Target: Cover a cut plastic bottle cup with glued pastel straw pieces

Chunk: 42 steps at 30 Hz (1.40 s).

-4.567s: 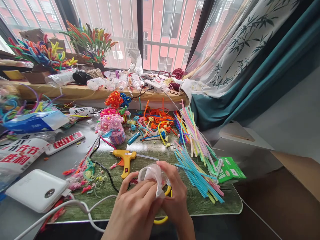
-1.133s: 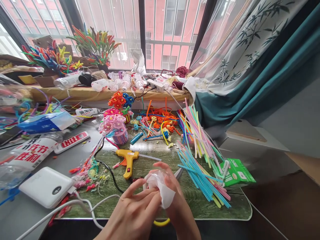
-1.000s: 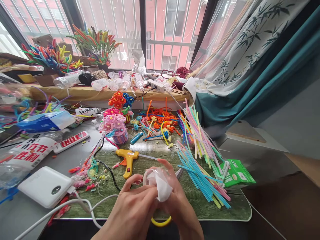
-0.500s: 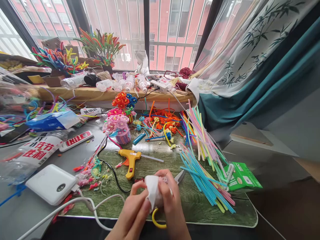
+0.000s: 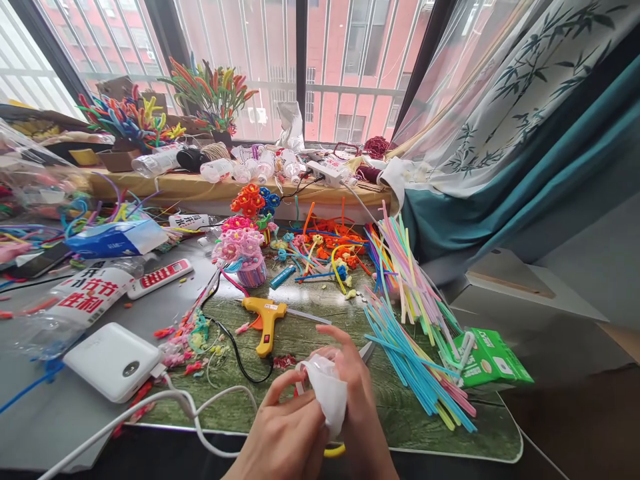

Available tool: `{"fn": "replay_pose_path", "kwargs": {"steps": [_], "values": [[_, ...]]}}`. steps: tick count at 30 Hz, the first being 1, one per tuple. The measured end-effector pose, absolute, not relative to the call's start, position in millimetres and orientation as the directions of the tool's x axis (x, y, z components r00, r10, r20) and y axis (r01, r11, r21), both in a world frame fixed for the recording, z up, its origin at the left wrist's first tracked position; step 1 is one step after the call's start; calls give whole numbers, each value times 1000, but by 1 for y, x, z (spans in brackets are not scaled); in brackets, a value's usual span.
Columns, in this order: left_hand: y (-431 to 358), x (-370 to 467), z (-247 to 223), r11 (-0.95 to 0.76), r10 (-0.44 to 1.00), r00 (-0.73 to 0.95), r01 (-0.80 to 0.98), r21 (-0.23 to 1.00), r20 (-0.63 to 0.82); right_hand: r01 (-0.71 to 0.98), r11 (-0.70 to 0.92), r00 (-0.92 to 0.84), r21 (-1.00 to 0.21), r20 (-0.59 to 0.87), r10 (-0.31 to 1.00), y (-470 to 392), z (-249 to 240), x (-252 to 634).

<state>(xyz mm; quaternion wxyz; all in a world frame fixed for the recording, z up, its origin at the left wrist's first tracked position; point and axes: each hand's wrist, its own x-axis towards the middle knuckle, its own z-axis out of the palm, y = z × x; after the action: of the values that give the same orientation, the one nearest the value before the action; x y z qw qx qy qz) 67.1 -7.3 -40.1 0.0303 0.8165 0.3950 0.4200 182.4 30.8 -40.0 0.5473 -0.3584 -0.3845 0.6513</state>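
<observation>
Your left hand (image 5: 290, 427) has its grip closed on a crumpled, thin white tissue-like sheet (image 5: 329, 393), bunched between both hands above the near edge of the green wood-patterned mat (image 5: 420, 417) on the table. Your right hand (image 5: 359, 393) curls around a clear, rounded plastic piece (image 5: 301, 375), mostly hidden by your fingers and the sheet, with one fingertip raised. Under your hands, you have scissors with a yellow handle (image 5: 334, 451) and a grey metal blade, partly covered. Just beyond lies a yellow plastic glue gun (image 5: 265, 321) with a translucent stick in its back. Light-blue slender sticks (image 5: 400, 363) are fanned out to your right.
</observation>
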Motion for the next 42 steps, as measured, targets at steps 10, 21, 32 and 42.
{"fn": "replay_pose_path", "kwargs": {"steps": [10, 21, 32, 42], "values": [[-12, 56, -23, -564, 811, 305, 634, 529, 499, -374, -157, -484, -914, 48, 874, 29, -35, 205], [-8, 58, -19, -724, 646, 395, 587, 362, 653, -402, -26, -237, -915, 77, 968, 23, -34, 191], [-13, 52, 6, -728, 592, 511, 670, 142, 622, -443, -227, -397, -867, -37, 917, 24, -32, 190], [-19, 65, 7, -577, 769, 298, 705, 412, 566, -468, -99, -266, -878, 33, 963, 30, -36, 190]]}}
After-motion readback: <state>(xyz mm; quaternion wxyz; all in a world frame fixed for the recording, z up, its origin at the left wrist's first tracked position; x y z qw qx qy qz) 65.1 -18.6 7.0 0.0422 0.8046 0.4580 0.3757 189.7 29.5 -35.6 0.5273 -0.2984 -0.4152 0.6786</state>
